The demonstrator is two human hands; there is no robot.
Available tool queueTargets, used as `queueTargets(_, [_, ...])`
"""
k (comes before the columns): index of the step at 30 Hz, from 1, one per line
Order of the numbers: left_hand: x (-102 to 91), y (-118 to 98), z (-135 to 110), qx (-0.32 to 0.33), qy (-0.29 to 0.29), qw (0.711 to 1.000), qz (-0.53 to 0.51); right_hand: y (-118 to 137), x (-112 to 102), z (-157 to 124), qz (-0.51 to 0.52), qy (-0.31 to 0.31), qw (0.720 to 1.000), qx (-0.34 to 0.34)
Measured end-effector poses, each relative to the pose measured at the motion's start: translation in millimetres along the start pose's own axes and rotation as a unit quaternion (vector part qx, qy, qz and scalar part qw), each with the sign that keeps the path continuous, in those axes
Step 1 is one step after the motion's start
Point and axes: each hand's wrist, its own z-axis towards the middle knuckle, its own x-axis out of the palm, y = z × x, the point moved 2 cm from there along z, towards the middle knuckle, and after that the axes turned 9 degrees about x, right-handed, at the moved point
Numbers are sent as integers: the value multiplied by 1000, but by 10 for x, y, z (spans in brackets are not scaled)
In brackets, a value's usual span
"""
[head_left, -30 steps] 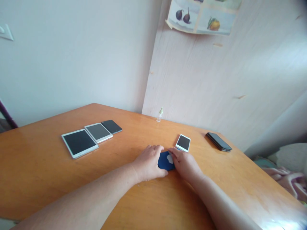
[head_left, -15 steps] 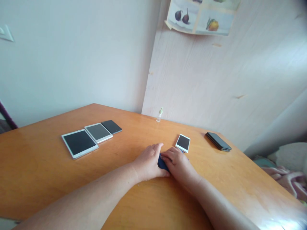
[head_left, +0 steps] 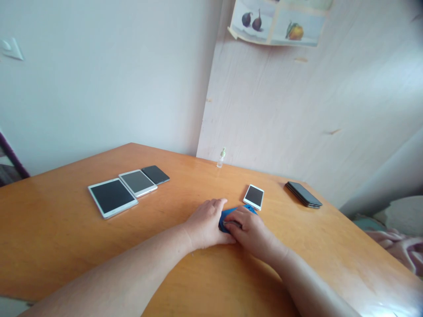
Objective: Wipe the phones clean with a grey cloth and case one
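Note:
A small dark blue cloth point(head_left: 227, 214) lies on the orange wooden table point(head_left: 66, 246), mostly covered by my hands. My left hand point(head_left: 206, 222) rests flat against its left edge, fingers stretched out and together. My right hand point(head_left: 253, 229) has its fingers curled over the cloth and grips it from the right. Just beyond my right hand, a white phone point(head_left: 254, 196) lies face up.
At the left lie a large white tablet point(head_left: 112, 197), a smaller white tablet point(head_left: 138, 182) and a dark phone point(head_left: 155, 174) in a row. Stacked black phones point(head_left: 303, 194) sit near the right edge. By the wall stands a tiny bottle point(head_left: 221, 157). Bedding point(head_left: 393, 237) lies beyond the table's right edge.
My right hand slid left over the blue cloth and its fingers curled onto it, hiding the white mark seen earlier. The left hand stayed in place.

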Motion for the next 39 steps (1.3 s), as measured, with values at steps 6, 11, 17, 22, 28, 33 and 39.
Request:
queueTargets(6, [-18,-18,-10,1,-3,1000,-2,-275,-125,35,-79,-35,992,95])
queueTargets(11, [-32,-40,-13,-1,3,1000,-3,-282,-133,-5,-61,-42,993,96])
queueTargets(17, [-51,-43,4,-3,21,1000,7,-16,-123,-65,-38,46,998,-2])
queueTargets(22, [-60,-30,-9,1,19,1000,0,-613,-434,-41,-149,-15,975,164])
queueTargets(28, [-80,-45,-5,-6,19,1000,-3,-273,-329,-110,-75,34,993,82])
queueTargets(33, [-80,-49,1,2,19,1000,-2,-289,-377,-103,-79,59,991,89])
queueTargets(39, [-59,-31,-1,2,16,1000,1,-461,-435,-87,-153,-11,973,170])
